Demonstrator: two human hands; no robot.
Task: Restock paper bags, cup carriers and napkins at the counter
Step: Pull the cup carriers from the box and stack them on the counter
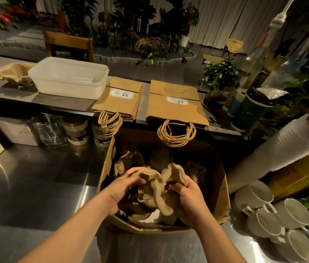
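Observation:
Both hands are down in an open cardboard box (pixel 224 188) on the steel worktop. My left hand (pixel 123 188) grips the left side of a brown pulp cup carrier (pixel 159 190), and my right hand (pixel 186 198) grips its right side. More pulp carriers (pixel 129 158) lie deeper in the box. On the raised counter behind the box lie two flat stacks of brown paper bags, a narrow stack (pixel 120 99) and a wider stack (pixel 176 105), handles hanging over the edge. Another cup carrier (pixel 13 73) sits at the counter's far left.
A translucent plastic tub (pixel 68 78) stands on the counter left of the bags. Jars (pixel 76 131) line up below the counter edge. White mugs (pixel 275 221) and a sleeve of white cups (pixel 282 147) crowd the right. A potted plant (pixel 220 80) and bottles stand at back right.

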